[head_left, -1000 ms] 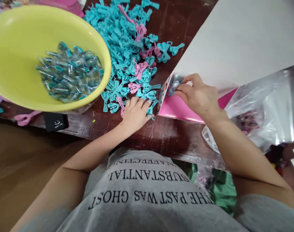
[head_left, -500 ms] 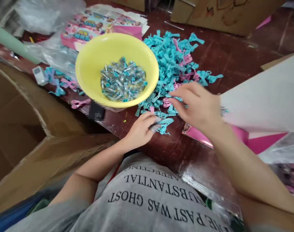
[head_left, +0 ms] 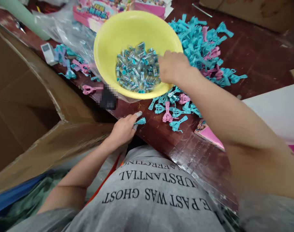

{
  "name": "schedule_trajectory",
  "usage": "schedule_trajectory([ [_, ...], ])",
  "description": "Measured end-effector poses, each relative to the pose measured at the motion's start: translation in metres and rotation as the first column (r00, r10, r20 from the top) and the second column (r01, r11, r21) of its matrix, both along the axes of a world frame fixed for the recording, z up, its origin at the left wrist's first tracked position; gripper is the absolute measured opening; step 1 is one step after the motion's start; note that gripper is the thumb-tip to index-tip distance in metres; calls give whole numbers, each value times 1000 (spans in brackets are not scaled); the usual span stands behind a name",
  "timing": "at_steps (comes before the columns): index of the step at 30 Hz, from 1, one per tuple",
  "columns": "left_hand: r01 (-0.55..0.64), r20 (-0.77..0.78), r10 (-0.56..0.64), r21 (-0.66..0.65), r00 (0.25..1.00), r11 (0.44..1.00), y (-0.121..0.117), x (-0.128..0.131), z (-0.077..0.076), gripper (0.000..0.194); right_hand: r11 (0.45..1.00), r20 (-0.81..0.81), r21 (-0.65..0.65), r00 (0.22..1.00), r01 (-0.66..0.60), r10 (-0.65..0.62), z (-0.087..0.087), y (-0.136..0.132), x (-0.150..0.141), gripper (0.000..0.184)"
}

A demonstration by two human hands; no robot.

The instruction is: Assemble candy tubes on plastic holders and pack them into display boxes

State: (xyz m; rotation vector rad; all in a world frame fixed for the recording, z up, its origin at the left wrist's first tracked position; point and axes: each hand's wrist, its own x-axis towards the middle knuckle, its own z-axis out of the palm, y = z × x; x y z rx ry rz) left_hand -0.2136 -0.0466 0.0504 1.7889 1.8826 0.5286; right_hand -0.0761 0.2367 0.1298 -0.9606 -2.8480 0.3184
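Note:
My left hand is closed on a turquoise plastic piece at the table's near edge, its fingertips wrapped in something greyish. Inside the yellow bowl, at the right wall, is my right hand. Its fingers are curled beside a heap of small clear tubes with turquoise ends; whatever is between them is hidden. Behind and to the right of the bowl lies a pile of turquoise plastic pieces with some pink ones mixed in. One pink piece lies in front of the bowl.
Printed pink boxes and clear plastic film lie behind the bowl. A small white device is at the left. An open cardboard box stands against the table's left edge. A white panel is at the right.
My right hand has gone from the turquoise pile into the bowl. My left hand has drawn left, away from the pile, with a turquoise piece in it. The camera view has shifted.

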Motion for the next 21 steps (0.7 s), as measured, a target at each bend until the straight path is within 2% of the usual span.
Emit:
schedule_trajectory([
  [1, 29, 42, -29, 0, 999, 1000, 1, -3, 1, 48, 995, 62, 52, 994, 90, -93, 15, -16, 10, 36],
  [2, 38, 121, -40, 15, 992, 999, 2, -5, 3, 47, 993, 67, 63, 993, 97, -101, 29, -34, 22, 42],
  [3, 31, 231, -39, 39, 972, 999, 4, -5, 4, 44, 997, 33, 48, 998, 58, -60, 39, -54, 33, 43],
  [5, -4, 502, -33, 72, 865, 997, 9, -2, 6, 38, 987, -193, -67, 973, -145, 129, 46, -93, 56, 38],
  [7, -53, 733, 9, 37, 680, 998, 14, 6, 8, 33, 954, -359, -186, 920, -234, 156, 38, -126, 75, 23],
  [9, -80, 849, 82, -47, 522, 996, 20, 16, 9, 28, 932, -453, -302, 890, -198, 43, 21, -146, 87, 14],
  [11, -95, 877, 133, -100, 461, 990, 25, 24, 11, 23, 912, -515, -376, 855, -163, -59, 5, -154, 93, 21],
  [13, -88, 877, 128, -99, 463, 991, 29, 28, 14, 22, 905, -550, -384, 833, -181, -67, -3, -153, 96, 27],
  [16, -61, 862, 80, -57, 500, 997, 33, 26, 22, 25, 920, -555, -334, 832, -205, -16, -2, -147, 100, 24],
  [21, -28, 764, -52, 91, 643, 995, 38, 19, 28, 24, 940, -531, -265, 846, -213, 42, 1, -141, 103, 22],
])
